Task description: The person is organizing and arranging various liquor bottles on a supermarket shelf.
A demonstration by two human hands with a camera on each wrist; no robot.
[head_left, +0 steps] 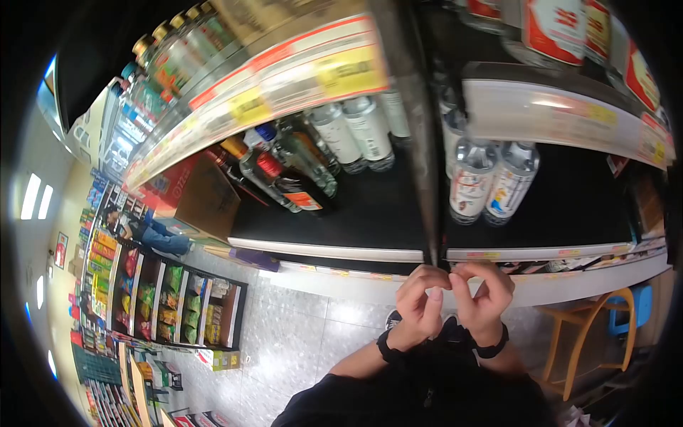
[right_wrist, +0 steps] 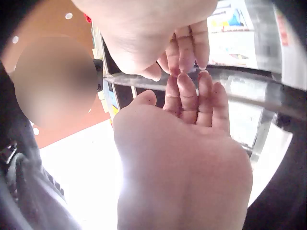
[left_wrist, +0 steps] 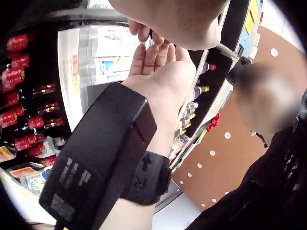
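My left hand and right hand come together low in the head view, in front of the shelf edge. Their fingertips meet, fingers loosely bent, with no object between them. In the right wrist view the right hand lies below the left hand, tips at tips. The left wrist view has the left palm facing the other hand. Beyond the hands, two clear bottles with white labels stand on the black shelf, right of a dark upright divider.
Left of the divider stand dark and clear bottles and a cardboard box. More bottles line the upper shelf. A wooden chair is at lower right. Snack racks and a person are farther left.
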